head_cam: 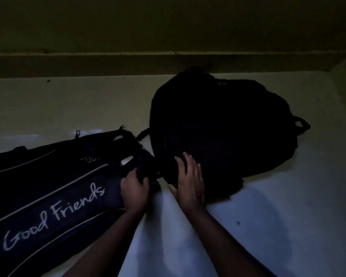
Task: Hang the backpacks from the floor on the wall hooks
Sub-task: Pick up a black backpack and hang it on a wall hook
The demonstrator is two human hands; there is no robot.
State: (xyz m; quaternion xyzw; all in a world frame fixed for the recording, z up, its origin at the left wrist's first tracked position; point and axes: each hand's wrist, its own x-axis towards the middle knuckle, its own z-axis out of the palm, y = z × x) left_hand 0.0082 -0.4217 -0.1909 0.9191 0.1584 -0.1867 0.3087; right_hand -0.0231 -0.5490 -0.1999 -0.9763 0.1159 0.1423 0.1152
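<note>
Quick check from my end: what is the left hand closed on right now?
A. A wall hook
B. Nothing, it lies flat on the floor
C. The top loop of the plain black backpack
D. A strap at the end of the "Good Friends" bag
D: the left hand is curled around a dark strap at the end of the "Good Friends" bag, while the right hand lies open on the black backpack.

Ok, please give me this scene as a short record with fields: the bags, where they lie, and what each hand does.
lettered backpack: flat on floor, left side, text "Good Friends"
black backpack: on floor, right side, near wall
left hand: closed on dark strap at lettered backpack's top
right hand: fingers spread on black backpack's near edge
wall hooks: not visible
lighting: very dim
</note>
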